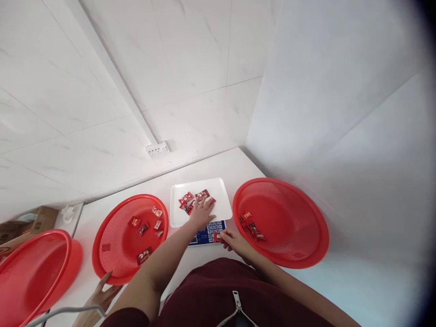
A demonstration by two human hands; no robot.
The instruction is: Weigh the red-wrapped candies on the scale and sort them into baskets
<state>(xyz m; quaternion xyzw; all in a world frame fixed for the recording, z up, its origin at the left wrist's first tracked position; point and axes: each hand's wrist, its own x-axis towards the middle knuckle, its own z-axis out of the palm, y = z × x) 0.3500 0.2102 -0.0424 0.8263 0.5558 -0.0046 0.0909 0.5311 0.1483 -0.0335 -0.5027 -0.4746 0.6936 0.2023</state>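
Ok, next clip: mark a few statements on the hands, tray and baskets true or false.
The left hand lies on red packets on the white tray. True.
The right hand is empty. False: it pinches a single packet by the scale keypad.
The right basket holds a few packets. True.
The left basket is empty. False: several packets lie in it.

White tiled walls (102, 68) — corner socket (157, 149)
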